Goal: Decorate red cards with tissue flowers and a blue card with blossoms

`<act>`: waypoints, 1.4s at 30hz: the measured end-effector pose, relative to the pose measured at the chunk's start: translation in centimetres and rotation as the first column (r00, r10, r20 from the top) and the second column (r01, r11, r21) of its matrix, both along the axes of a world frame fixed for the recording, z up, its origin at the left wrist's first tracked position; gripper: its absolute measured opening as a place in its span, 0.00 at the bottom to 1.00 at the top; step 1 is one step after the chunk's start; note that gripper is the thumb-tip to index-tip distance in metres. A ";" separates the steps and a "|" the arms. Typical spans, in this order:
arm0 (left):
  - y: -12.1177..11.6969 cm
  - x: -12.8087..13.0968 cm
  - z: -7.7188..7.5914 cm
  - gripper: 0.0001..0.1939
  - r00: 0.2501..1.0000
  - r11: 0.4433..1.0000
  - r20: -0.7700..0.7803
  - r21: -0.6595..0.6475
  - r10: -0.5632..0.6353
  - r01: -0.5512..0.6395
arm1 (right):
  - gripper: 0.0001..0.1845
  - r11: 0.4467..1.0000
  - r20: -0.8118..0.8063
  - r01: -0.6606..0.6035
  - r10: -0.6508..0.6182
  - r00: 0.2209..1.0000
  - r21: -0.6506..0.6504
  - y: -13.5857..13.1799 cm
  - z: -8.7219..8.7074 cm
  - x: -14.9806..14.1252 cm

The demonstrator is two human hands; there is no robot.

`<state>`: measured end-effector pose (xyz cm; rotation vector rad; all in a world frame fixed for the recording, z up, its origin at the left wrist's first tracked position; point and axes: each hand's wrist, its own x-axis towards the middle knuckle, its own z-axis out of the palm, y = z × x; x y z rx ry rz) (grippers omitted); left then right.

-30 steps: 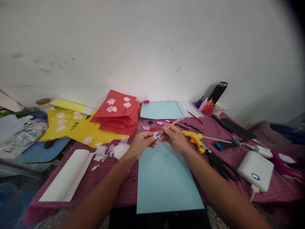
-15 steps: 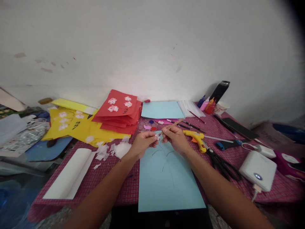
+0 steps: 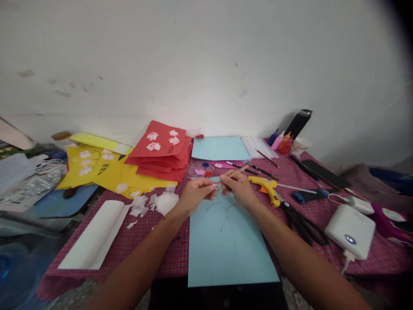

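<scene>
My left hand [image 3: 192,196] and my right hand [image 3: 238,187] meet above the far end of a light blue sheet [image 3: 229,241] with thin curved lines drawn on it. Fingers of the left hand pinch a small white paper piece [image 3: 214,185]. The right hand is closed round a thin wooden stick [image 3: 237,171] that points up and to the right, its lower tip against the white piece.
Red cards [image 3: 161,148] with white flowers and yellow cards [image 3: 97,170] lie at the back left. White paper scraps [image 3: 155,201] and a white roll [image 3: 95,234] sit left. A yellow glue gun [image 3: 266,187], black scissors [image 3: 300,224] and a white power bank [image 3: 350,230] are right.
Both hands stay together over the blue sheet. The stick has tilted lower and the white piece looks smaller between the fingertips. The view has shifted slightly.
</scene>
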<state>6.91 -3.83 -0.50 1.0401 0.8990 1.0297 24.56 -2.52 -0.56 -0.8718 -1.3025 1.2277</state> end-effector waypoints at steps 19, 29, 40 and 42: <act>-0.2 0.0 -0.1 0.12 0.994 0.997 -0.105 0.070 -0.018 0.025 | 0.15 0.998 0.032 -0.040 0.042 0.999 -0.047 -0.1 -0.4 0.0; -0.4 -0.1 0.3 0.13 1.000 1.000 -0.031 0.024 0.004 -0.004 | 0.13 0.989 -0.012 -0.133 0.133 0.991 -0.061 -0.2 -0.2 0.2; 0.0 -0.2 0.0 0.15 0.999 0.997 0.001 -0.054 0.052 -0.051 | 0.12 0.997 -0.166 0.070 -0.076 0.983 -0.044 0.8 -0.1 1.1; 0.4 -0.8 0.4 0.16 0.995 0.995 -0.026 -0.002 0.095 -0.095 | 0.12 0.991 -0.205 0.120 -0.128 0.970 -0.051 1.1 0.1 1.4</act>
